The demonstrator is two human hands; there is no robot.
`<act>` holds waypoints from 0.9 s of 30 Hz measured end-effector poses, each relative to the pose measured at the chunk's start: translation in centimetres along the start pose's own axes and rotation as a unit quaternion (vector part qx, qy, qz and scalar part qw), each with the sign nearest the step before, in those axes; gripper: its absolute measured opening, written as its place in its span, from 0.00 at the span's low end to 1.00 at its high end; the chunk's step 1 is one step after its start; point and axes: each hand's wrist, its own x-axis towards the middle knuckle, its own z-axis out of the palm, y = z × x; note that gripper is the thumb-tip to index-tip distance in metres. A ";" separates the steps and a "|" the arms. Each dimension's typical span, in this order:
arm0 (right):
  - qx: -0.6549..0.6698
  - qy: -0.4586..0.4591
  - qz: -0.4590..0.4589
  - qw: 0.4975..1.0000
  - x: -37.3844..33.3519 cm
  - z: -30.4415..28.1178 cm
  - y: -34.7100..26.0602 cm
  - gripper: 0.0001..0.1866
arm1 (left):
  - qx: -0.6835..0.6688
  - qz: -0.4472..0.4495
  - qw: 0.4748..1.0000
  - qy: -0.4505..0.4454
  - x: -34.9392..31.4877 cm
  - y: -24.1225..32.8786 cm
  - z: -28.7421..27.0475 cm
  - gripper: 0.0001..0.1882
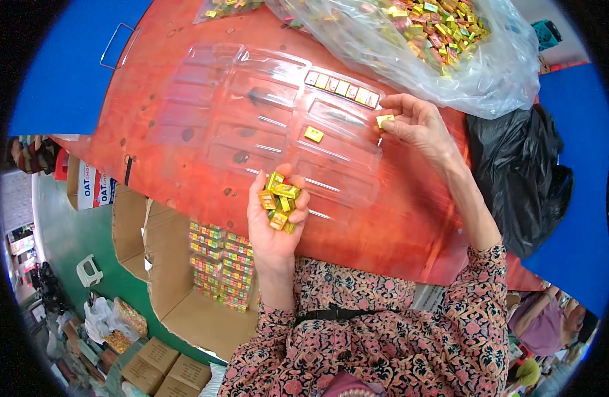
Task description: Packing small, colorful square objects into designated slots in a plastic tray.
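Fingers [392,123] around yellow cube [384,120]

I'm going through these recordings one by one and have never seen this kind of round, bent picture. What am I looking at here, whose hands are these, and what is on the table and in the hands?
There is no machine here. A person wears a wide fisheye camera on the head, looking down, so straight edges bend and the corners go black. The forearms in flowered sleeves are the wearer's own.

The left hand, palm up, cups a heap of small wrapped cubes, yellow, green and orange. The right hand pinches a single yellow cube at its fingertips.

On the red table lie clear plastic trays with long slots. One slot holds a row of cubes; another holds one loose yellow cube. Behind them sits a clear bag full of such cubes. A cardboard box by the table holds stacked packs.
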 end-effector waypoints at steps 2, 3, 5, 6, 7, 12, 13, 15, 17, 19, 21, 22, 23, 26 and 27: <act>-0.014 0.011 -0.006 1.000 -0.7 0.2 -0.2 0.17 | -0.006 0.014 0.999 0.030 -0.9 -0.2 0.2 0.21; -0.061 0.019 -0.020 0.998 -0.9 0.1 0.1 0.16 | -0.002 0.012 0.999 0.046 -1.1 -0.3 0.1 0.22; -0.106 0.026 -0.033 0.993 -1.1 -0.1 0.6 0.14 | 0.003 0.011 0.998 0.064 -1.3 -0.6 0.1 0.23; -0.146 0.029 -0.047 0.988 -1.2 0.1 0.7 0.12 | 0.003 0.010 0.998 0.061 -1.7 -0.6 0.1 0.24; -0.186 0.032 -0.061 0.980 -1.2 0.3 0.8 0.10 | 0.003 0.009 0.998 0.057 -2.0 -0.5 0.0 0.24; -0.258 0.021 -0.131 0.957 -1.3 1.8 1.2 0.07 | -0.027 -0.003 1.000 0.015 -2.8 -0.3 -0.9 0.25; -0.268 0.014 -0.150 0.952 -1.3 2.3 1.3 0.07 | -0.035 -0.004 0.999 0.010 -2.9 -0.3 -1.0 0.24; -0.260 0.009 -0.144 0.955 -1.3 3.4 1.5 0.07 | -0.038 -0.002 0.999 0.009 -3.2 -0.2 -1.1 0.24; -0.253 0.004 -0.138 0.958 -1.2 4.3 1.7 0.07 | -0.041 -0.002 0.999 0.009 -3.4 -0.2 -1.4 0.24; -0.309 0.016 -0.169 0.936 -1.1 5.2 1.7 0.07 | -0.044 -0.001 0.999 0.006 -3.7 -0.1 -1.5 0.24; -0.334 0.030 -0.194 0.922 -0.5 6.0 2.5 0.07 | -0.049 0.003 0.999 -0.001 -4.0 0.1 -1.9 0.24; -0.351 0.025 -0.199 0.915 -0.3 6.4 2.6 0.07 | -0.054 0.005 0.998 -0.009 -4.2 0.4 -2.1 0.24; -0.368 0.020 -0.204 0.907 -0.1 6.8 2.7 0.07 | -0.055 0.007 0.998 -0.008 -4.4 0.6 -2.4 0.24; -0.379 0.024 -0.238 0.894 0.2 7.6 3.3 0.07 | -0.064 0.012 0.998 -0.002 -4.9 1.2 -2.8 0.25; -0.379 0.022 -0.238 0.894 0.2 8.0 3.4 0.07 | -0.069 0.010 0.998 -0.003 -4.9 1.4 -3.0 0.25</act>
